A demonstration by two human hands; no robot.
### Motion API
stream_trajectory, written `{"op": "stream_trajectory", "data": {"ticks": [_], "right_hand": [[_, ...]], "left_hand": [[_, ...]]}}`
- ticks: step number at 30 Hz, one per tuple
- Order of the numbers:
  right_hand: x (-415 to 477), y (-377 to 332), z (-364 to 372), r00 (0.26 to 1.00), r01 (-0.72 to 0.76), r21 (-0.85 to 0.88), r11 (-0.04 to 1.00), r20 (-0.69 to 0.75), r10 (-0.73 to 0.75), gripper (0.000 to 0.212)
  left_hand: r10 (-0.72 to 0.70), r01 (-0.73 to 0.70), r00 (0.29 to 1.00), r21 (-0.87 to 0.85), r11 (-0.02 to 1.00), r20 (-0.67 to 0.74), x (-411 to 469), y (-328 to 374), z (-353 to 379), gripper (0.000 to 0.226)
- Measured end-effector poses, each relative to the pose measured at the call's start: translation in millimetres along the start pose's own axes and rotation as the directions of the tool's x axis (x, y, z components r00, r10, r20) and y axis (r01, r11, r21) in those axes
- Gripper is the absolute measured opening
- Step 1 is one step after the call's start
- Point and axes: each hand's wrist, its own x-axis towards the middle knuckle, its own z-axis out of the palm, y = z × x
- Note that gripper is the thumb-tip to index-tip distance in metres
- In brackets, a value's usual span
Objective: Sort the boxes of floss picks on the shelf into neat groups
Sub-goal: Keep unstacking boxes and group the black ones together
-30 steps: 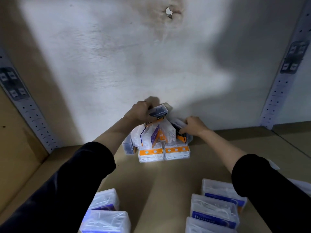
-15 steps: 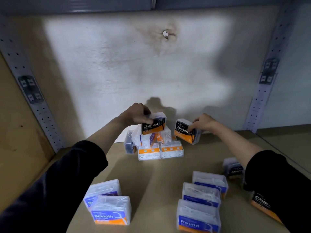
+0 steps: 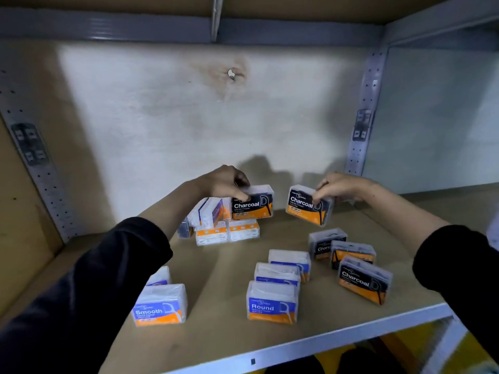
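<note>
Two Charcoal boxes held above the shelf (image 3: 221,346): left hand (image 3: 225,182) grips one Charcoal box (image 3: 253,205); right hand (image 3: 339,186) pinches another, tilted Charcoal box (image 3: 307,206).

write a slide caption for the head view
Left hand grips the left Charcoal box, right hand the right Charcoal box, behind the Smooth row, Round row and Charcoal row on the shelf.

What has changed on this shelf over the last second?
The left hand lifted a black-and-orange Charcoal box up off the jumbled pile of boxes at the back. The right hand pulled a second Charcoal box out and carried it rightward. The sorted rows in front stayed put.
</note>
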Motion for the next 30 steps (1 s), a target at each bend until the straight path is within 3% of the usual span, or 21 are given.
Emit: {"op": "stream_trajectory", "data": {"ticks": [5,9,22,30], "right_hand": [[-18,13,-14,1.000,-0.026,-0.004,1.000,-0.017,0.026,0.030],[-21,28,-23,0.998,-0.031,-0.012,0.999,-0.051,0.031,0.003],[-14,125,-47,0.950,-0.256,-0.119,0.959,-0.216,0.227,0.014],[5,179,-32,0.955,-0.287,-0.078,0.955,-0.097,0.279,0.013]], "left_hand": [[0.067,-0.067,0.997,-0.014,0.998,0.038,2,24,9,0.035],[0.085,-0.085,0.996,-0.002,0.996,0.041,10,38,19,0.039],[0.014,-0.021,0.999,0.139,0.990,0.050,80,69,99,0.044],[-0.028,0.010,0.993,0.151,0.989,0.115,111,60,150,0.042]]}}
